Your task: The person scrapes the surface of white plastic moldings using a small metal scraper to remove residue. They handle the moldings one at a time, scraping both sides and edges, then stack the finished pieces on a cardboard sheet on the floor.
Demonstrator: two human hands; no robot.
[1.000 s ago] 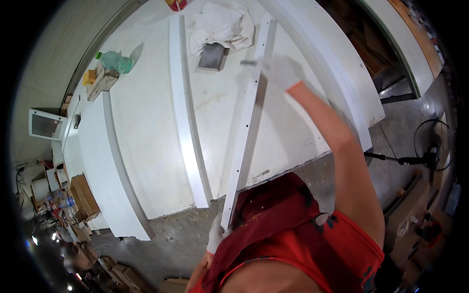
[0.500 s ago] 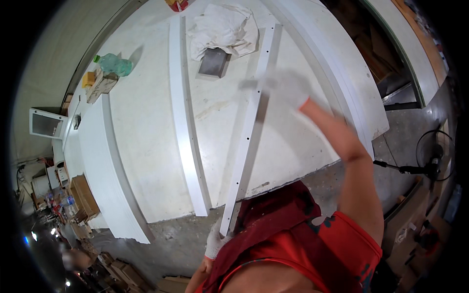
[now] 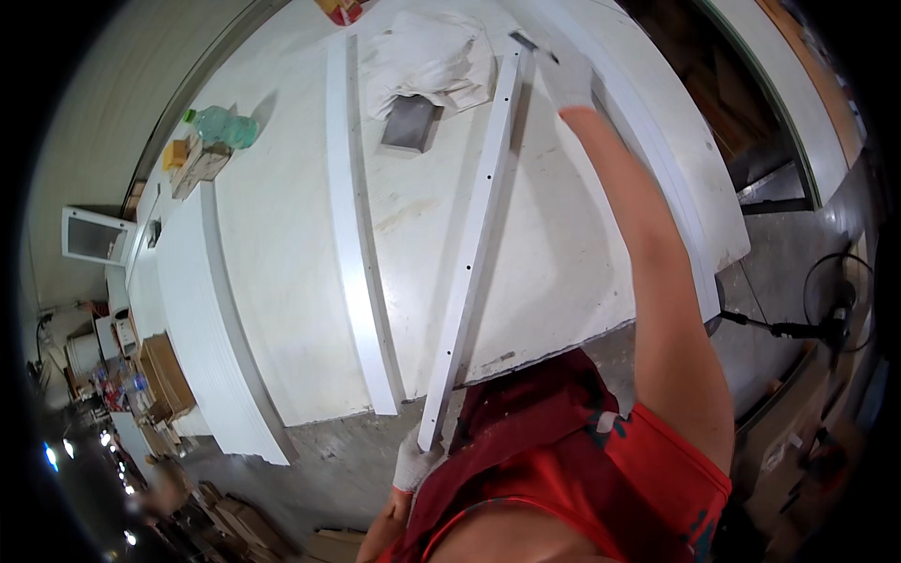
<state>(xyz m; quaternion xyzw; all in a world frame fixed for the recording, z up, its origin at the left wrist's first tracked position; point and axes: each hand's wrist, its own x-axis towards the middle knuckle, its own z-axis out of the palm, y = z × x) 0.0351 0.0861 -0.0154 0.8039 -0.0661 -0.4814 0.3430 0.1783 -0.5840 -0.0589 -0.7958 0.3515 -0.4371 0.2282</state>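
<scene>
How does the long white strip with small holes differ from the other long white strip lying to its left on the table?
The long white strip with small holes is held at both ends, by the gloved left hand and the gloved right hand, and its near end juts past the white table. The plain white strip lies untouched, showing no holes. Both are long, narrow and white.

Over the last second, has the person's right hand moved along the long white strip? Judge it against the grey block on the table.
Yes. The right hand has slid up the long white strip toward its far end, from below the grey block to beyond it.
</scene>
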